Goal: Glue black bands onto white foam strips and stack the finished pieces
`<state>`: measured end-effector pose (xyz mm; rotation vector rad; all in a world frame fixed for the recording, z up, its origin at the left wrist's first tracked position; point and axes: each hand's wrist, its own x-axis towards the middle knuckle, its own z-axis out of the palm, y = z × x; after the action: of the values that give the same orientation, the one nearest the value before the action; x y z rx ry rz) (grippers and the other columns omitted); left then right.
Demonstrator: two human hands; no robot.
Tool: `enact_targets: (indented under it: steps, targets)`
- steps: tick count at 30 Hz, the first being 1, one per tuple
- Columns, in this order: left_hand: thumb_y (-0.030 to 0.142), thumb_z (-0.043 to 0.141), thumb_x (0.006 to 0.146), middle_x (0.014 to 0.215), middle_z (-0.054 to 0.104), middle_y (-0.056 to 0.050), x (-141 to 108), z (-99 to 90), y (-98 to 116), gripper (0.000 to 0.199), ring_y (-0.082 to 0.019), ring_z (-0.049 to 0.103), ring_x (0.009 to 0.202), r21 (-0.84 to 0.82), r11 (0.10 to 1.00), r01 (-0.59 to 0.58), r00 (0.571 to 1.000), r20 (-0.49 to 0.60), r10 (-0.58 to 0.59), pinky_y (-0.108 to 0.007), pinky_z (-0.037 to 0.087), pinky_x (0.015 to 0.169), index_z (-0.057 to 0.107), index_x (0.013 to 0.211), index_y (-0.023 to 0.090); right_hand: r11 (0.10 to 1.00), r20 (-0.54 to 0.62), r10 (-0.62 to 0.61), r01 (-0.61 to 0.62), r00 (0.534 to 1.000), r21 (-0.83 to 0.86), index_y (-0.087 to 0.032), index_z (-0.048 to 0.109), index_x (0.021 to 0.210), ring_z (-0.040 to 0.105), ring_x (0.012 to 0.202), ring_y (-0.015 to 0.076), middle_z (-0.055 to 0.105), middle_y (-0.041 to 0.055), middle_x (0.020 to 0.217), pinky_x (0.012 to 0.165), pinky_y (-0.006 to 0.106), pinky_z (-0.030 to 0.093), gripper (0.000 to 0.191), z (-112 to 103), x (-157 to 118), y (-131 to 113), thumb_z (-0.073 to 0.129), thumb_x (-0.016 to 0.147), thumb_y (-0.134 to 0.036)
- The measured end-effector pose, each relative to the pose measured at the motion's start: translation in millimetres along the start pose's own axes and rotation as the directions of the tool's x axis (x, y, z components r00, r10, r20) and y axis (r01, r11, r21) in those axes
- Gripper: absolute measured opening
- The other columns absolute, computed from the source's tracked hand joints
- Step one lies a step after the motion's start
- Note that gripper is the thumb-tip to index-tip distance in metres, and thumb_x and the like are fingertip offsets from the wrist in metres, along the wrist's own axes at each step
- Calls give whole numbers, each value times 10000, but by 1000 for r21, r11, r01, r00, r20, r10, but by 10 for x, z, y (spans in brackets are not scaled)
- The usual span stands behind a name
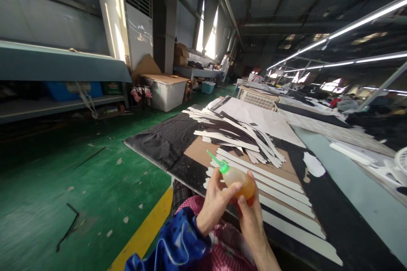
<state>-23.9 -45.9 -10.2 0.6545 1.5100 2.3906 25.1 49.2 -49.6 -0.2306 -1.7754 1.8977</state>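
Both hands hold a squeeze bottle (235, 178) with a green nozzle cap and amber liquid in its lower part. It tilts, the nozzle pointing up and to the left. My left hand (218, 199) wraps the bottle near the cap. Around its lower end closes my right hand (251, 209), partly hidden behind the bottle. Below and beyond the hands, long white strips (286, 190) lie side by side on brown cardboard (197, 152). A loose pile of similar white and dark strips (235, 131) sits farther back on the table.
The table's black cover (159, 144) reaches its left corner. A white scrap (314, 164) lies at the right. Green floor (104, 178) with a yellow line (149, 228) runs along the left. A white bin (167, 95) and a distant person (224, 67) stand farther off.
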Motion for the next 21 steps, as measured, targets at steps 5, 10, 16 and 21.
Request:
enact_targets:
  steps: [5,10,16,21]
  targets:
    - [420,645,819,1161,591,-90,153,-308,-67,404,-231,561,1072,269,946,-182,972,194,132,-357,471,938,609,1167,218,987,-168,-34,60,985,148,-333,388,1381,527,599,109,598,46,1068,522,260,449,589,-351,-1,-198,526,844,-533]
    - [305,590,840,859,646,-39,379,-981,-201,181,-170,594,776,595,800,-73,995,-13,101,-308,492,755,660,943,174,958,-187,118,-62,975,281,-301,535,1236,528,610,118,601,34,957,501,252,428,466,-652,-66,-318,571,824,-515]
    - [157,587,801,910,679,-26,528,-1138,-477,149,-201,574,894,811,530,-246,961,275,26,-315,457,836,713,830,230,966,-159,240,-220,958,134,-208,517,1210,572,588,135,621,33,848,480,246,431,548,-545,-80,-64,661,761,-488]
    - [186,636,798,925,702,-20,616,-1172,-581,124,-195,579,869,819,467,-333,925,380,-6,-305,437,841,746,817,241,985,-177,147,-161,973,-65,-228,490,1259,572,559,108,615,4,869,497,234,443,606,-449,24,59,708,737,-442]
